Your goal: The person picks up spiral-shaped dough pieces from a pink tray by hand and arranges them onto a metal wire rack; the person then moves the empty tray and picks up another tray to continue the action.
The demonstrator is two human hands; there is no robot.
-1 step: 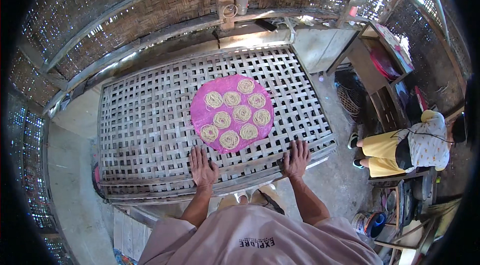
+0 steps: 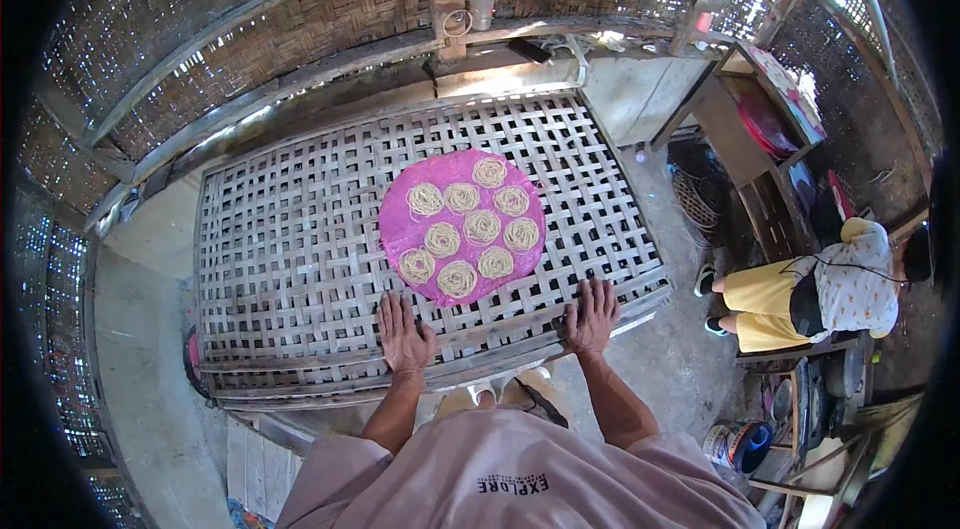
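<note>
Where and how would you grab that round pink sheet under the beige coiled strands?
Probably by its left and right rims, from the near side: the round pink sheet lies flat on the pale woven-slat rack, with beige coils crowding its middle.

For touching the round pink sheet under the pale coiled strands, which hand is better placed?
Left, probably: the bare left hand lies nearer the round pink sheet, close to its near edge; the right hand lies farther off. Both rest empty on the grey woven lattice.
</note>
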